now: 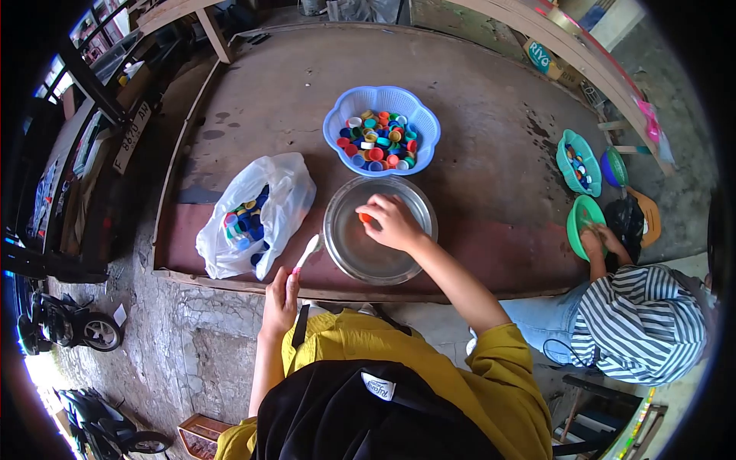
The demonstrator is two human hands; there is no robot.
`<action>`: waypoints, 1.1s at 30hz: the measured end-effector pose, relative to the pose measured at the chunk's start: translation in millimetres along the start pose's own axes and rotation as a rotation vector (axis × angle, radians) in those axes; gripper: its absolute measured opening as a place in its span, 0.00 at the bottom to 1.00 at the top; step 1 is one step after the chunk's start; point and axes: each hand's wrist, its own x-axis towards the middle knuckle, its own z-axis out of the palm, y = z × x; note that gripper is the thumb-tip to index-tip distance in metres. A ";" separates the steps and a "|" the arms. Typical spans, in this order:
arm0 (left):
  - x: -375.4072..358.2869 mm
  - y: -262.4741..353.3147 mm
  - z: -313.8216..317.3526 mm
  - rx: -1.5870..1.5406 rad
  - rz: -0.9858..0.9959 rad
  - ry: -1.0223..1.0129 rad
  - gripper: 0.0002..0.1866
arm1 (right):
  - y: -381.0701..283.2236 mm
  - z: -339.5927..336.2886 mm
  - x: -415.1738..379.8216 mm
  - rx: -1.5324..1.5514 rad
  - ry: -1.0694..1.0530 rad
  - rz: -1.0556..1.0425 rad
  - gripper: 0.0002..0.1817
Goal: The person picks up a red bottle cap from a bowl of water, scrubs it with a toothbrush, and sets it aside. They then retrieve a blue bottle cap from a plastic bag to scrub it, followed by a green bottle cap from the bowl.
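My right hand (pixel 392 222) is over a round metal bowl of water (pixel 345 257), its fingers closed on a red-orange bottle cap (pixel 366 218). Low on the left, my left hand (pixel 282 299) grips a toothbrush (pixel 310 250) with a white head and a pink part by the fingers; the head points up beside the bowl. Behind the metal bowl stands a blue plastic basket (pixel 337 107) holding many coloured caps. A white plastic bag (pixel 295 184) lies open to the left, with blue and other coloured caps inside.
At the right, a person in a striped top (pixel 644 326) has both hands in a green basin (pixel 575 222). A turquoise basket (pixel 565 165) of caps stands behind it, near a black bag (pixel 625 222). The brown table (pixel 475 222) has a raised front edge. Motorbikes stand at the far left.
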 end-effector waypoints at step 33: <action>46.0 16.2 62.1 0.099 -0.062 -0.057 0.10 | 23.4 -11.6 -38.0 0.430 0.014 0.247 0.14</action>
